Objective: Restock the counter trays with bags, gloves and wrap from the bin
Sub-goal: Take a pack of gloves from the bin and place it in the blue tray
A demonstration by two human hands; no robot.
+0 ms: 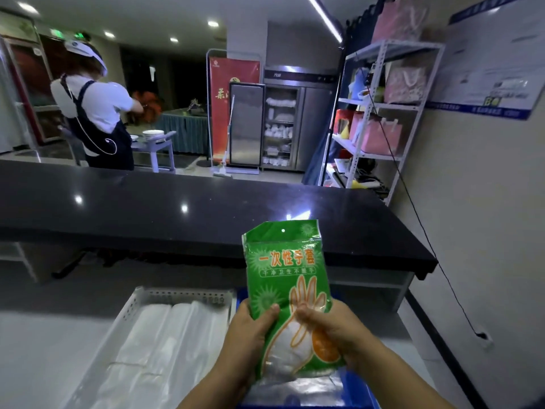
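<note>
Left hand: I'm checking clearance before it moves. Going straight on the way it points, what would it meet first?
The green plastic pack of disposable gloves, which the left hand is gripping. Past that, probably the front edge of the black counter; depth is unclear.

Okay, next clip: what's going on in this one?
A person holds a green glove pack upright in both hands, left hand on its left edge and right hand on its lower right, each with a curled grip. It is over a blue tray, not yet set down. The white tray to the left already holds clear plastic bags. Another person works at a cart in the background.
</note>
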